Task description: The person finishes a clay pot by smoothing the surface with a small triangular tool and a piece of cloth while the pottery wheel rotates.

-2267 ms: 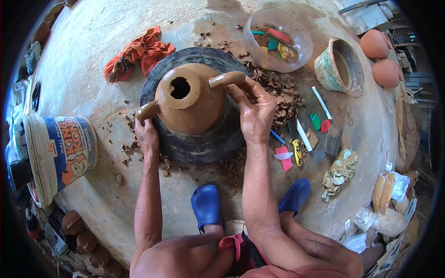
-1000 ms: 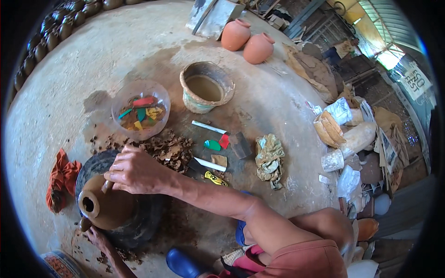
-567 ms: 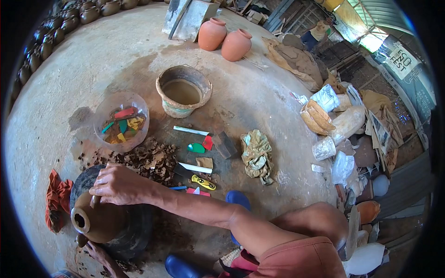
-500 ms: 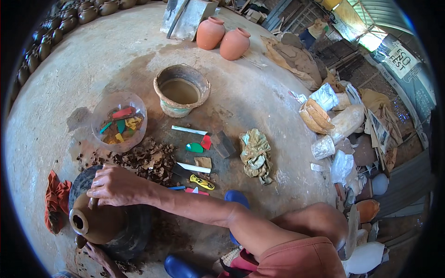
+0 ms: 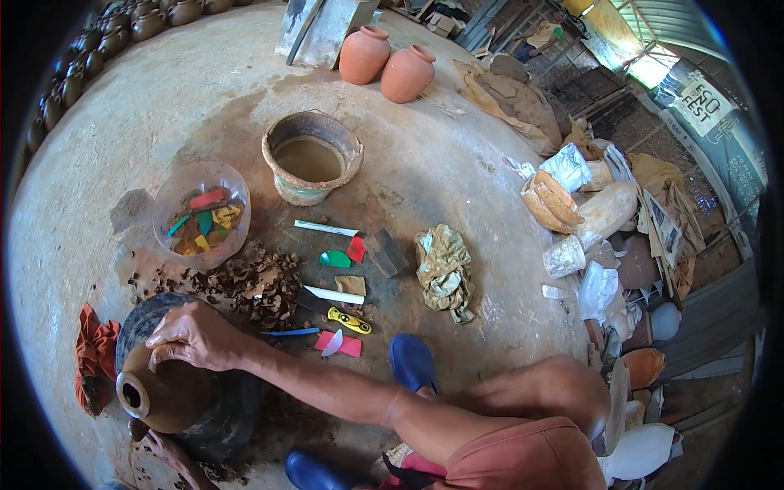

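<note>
A brown wet-looking clay pot (image 5: 175, 400) with a narrow round mouth lies tilted on a dark round wheel (image 5: 151, 314) at lower left, its mouth turned leftward. A small clay lug (image 5: 138, 429) sticks out of its near side. My right hand (image 5: 192, 336) reaches across from the right, thumb and fingers bent together at the pot's upper shoulder; they cover the spot they pinch. Below the pot is my left hand (image 5: 167, 453), close to the lug, its fingers mostly hidden by the pot.
Dark clay scraps (image 5: 261, 286) lie beyond the wheel, with a yellow-handled scraper (image 5: 349, 320) and several small tools beside them. A clear tub (image 5: 163, 245), a bucket of muddy water (image 5: 269, 155), a crumpled cloth (image 5: 445, 273) and a red rag (image 5: 91, 351) stand or lie around.
My right hand has shifted slightly down over the pot, and its fingers have drawn from a spread grip over the upper lug into a pinch. The left hand stays below the pot.
</note>
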`<action>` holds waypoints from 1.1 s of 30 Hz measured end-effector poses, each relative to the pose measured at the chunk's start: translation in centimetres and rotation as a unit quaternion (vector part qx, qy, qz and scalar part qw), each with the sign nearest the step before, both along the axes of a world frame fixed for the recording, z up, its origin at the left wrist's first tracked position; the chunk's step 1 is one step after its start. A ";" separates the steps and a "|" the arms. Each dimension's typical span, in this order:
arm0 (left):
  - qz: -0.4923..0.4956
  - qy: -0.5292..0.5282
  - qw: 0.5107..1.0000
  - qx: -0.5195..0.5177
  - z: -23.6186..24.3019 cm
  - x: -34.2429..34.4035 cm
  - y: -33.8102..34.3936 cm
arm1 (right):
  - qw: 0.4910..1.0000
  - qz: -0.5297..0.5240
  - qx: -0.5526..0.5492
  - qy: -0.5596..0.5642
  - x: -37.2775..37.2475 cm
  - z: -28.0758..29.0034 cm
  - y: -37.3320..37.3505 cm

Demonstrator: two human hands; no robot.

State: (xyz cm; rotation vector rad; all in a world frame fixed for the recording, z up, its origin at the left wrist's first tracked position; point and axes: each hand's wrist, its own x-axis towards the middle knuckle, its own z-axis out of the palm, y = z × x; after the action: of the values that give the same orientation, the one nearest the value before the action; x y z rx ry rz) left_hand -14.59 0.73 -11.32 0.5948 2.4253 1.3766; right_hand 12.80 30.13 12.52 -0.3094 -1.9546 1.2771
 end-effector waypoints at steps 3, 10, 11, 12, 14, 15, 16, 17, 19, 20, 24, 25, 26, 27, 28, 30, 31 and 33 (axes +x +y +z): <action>0.015 0.063 0.998 0.003 -1.5 -1.0 -0.4 | 0.998 -0.054 -0.014 -0.005 0.2 0.9 -1.7; 0.036 -0.033 0.998 0.029 -0.3 0.7 0.5 | 0.980 -0.074 -0.187 0.004 0.5 0.2 -2.3; 0.004 0.015 1.000 -0.005 -0.9 -0.2 0.2 | 0.980 -0.067 -0.188 0.009 0.2 0.3 -2.4; -0.033 0.052 0.997 -0.045 0.1 0.7 0.4 | 0.972 -0.160 -0.170 0.016 0.4 -0.4 -2.6; 0.040 -0.066 0.996 0.032 0.7 1.4 1.0 | 0.960 -0.218 -0.172 0.046 0.5 -1.8 -2.8; 0.062 -0.058 0.995 0.045 0.4 1.0 0.5 | 0.961 -0.203 -0.183 0.050 -0.5 -0.9 -3.5; 0.007 0.111 0.989 -0.098 0.5 0.3 -0.3 | 0.971 -0.213 -0.098 0.052 -1.5 0.1 -4.0; -0.047 0.257 0.932 -0.249 1.7 1.1 -1.2 | 0.975 -0.215 -0.017 0.047 -2.0 1.3 -4.8; -0.038 0.256 0.947 -0.192 2.1 1.6 -0.5 | 0.980 -0.197 0.010 0.002 -1.5 2.6 -4.4; -0.107 0.278 0.925 -0.236 1.8 2.5 0.1 | 0.981 -0.189 0.031 -0.001 -0.4 1.7 -3.3; 0.050 -0.015 0.997 -0.049 5.2 6.4 4.1 | 0.974 -0.218 -0.055 0.010 1.3 -1.6 -1.6; 0.063 -0.062 0.996 -0.010 7.3 6.7 4.9 | 0.962 -0.263 -0.076 0.016 0.9 -1.2 -1.8; 0.065 -0.078 0.995 0.001 7.6 6.1 4.6 | 0.948 -0.299 -0.102 0.019 0.5 -1.2 -2.1; 0.067 -0.093 0.993 0.009 8.2 5.7 4.0 | 0.948 -0.300 -0.106 0.008 0.0 -1.1 -3.0; 0.082 -0.075 0.994 0.003 8.8 5.7 3.4 | 0.947 -0.301 -0.111 -0.002 -0.3 -1.1 -3.6; 0.110 -0.017 0.994 0.004 8.8 6.1 3.0 | 0.958 -0.280 -0.055 -0.019 -1.1 0.1 -5.4; 0.116 -0.014 0.993 0.001 8.5 5.8 2.2 | 0.966 -0.257 0.000 -0.020 -1.7 0.8 -6.2; 0.094 -0.030 0.995 0.010 8.6 6.4 2.9 | 0.967 -0.243 0.065 -0.041 -1.7 0.2 -6.2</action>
State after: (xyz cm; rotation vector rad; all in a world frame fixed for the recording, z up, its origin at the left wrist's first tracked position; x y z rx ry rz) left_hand -8.21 3.65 -2.73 0.3296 2.4738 1.4693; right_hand 11.10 23.95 12.76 -0.7328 -1.8636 0.8254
